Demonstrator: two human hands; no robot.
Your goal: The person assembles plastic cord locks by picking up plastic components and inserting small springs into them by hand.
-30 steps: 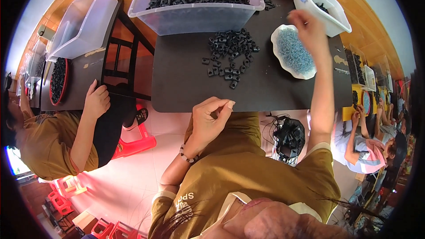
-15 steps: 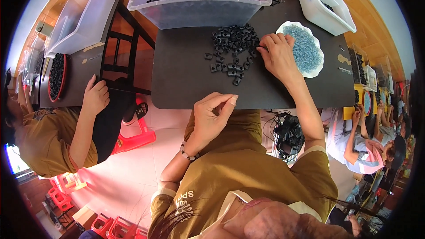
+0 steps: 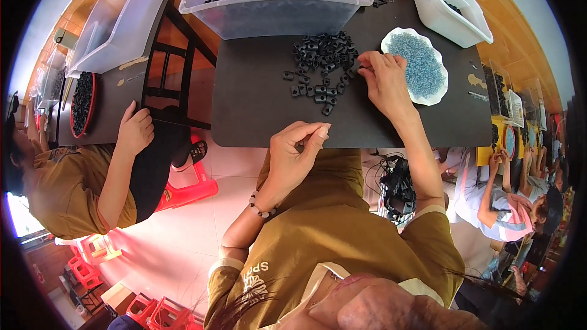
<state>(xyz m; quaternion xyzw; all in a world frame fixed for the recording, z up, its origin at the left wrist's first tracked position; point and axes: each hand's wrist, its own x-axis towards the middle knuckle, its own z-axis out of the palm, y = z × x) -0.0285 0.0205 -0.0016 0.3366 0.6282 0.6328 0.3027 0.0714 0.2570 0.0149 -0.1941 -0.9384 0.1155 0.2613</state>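
My left hand [image 3: 298, 154] is over the near edge of the dark table [image 3: 251, 110], its thumb and fingertips pressed together. Anything in that pinch is too small or hidden to make out. Farther right, my right hand [image 3: 387, 84] hovers between a pile of small black plastic parts [image 3: 324, 52] and a scalloped white dish [image 3: 444, 79] of tiny pale-blue beads [image 3: 417, 64]. Its thumb and fingers are drawn together beside the pile's right edge, and what they grip is not visible. Several loose black parts [image 3: 321, 93] lie on the near side of the pile.
Behind the pile stands a large translucent bin [image 3: 275, 18] heaped with black parts. A white tub [image 3: 449, 18] occupies the far right corner. Below the table's right side is a basket of black items [image 3: 398, 189]. A co-worker's hand [image 3: 136, 128] rests at the neighbouring table, left.
My right hand has come slightly nearer, and its thumb and fingers have drawn closer together. The left hand keeps its pinch, almost in the same place.
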